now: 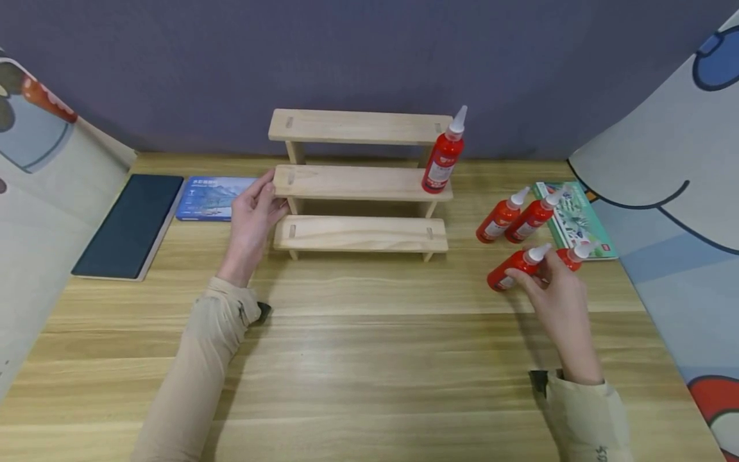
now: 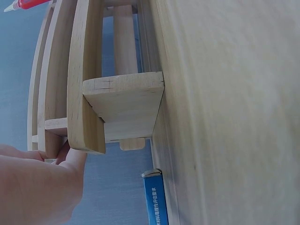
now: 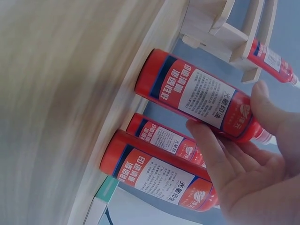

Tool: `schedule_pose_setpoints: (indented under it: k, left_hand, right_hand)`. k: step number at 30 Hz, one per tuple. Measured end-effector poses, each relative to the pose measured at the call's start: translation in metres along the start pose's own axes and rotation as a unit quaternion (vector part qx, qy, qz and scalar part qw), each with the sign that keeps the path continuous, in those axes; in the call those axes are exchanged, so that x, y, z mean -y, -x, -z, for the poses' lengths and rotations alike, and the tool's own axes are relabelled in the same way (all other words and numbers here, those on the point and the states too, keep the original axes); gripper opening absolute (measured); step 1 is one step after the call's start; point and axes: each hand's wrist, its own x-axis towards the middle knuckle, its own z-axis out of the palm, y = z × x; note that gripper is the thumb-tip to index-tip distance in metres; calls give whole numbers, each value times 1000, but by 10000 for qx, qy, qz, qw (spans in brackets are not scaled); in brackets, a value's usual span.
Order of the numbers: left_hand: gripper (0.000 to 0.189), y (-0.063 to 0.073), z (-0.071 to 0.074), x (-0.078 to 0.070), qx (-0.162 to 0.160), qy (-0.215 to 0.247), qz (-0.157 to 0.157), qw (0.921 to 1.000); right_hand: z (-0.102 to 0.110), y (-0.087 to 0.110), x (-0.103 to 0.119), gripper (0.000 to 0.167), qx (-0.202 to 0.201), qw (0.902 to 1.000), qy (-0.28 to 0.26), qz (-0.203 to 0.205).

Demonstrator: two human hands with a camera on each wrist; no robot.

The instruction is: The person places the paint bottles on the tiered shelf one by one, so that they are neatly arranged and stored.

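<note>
A three-tier wooden step shelf (image 1: 358, 233) stands at the back of the table. My left hand (image 1: 254, 208) grips the left end of its middle tier, fingertips partly hidden behind the wood. On that tier's right end stands a red squeeze bottle (image 1: 442, 160) with a white pointed cap. To the right of the shelf, my right hand (image 1: 557, 298) holds another red squeeze bottle (image 3: 192, 96) between thumb and fingers, near its cap. Two more red bottles (image 1: 498, 221) stand just behind it, and a further red bottle (image 1: 568, 256) is partly covered by the hand.
A green illustrated book (image 1: 597, 224) lies behind the bottles at the right. A blue box (image 1: 210, 199) and a dark-covered book or tablet (image 1: 129, 224) lie at the left. A dark blue panel (image 1: 358, 51) rises behind the shelf, with patterned panels at both sides.
</note>
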Motion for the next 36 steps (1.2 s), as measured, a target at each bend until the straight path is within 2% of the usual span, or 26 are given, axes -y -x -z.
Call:
schedule_pose_setpoints:
  k: [18,25,36]
  left_hand:
    - [53,0,-1,0,36,-2,-60,10000]
    - [54,0,1,1,127,-77,-122,9998]
    - [53,0,0,1,68,-89,-106,9999]
  right_hand:
    - [0,-6,8,40,-36,9999,86,145]
    - [1,-11,19,47,-2,9997,12,250]
    - [1,-19,35,58,13,9991,-225,346]
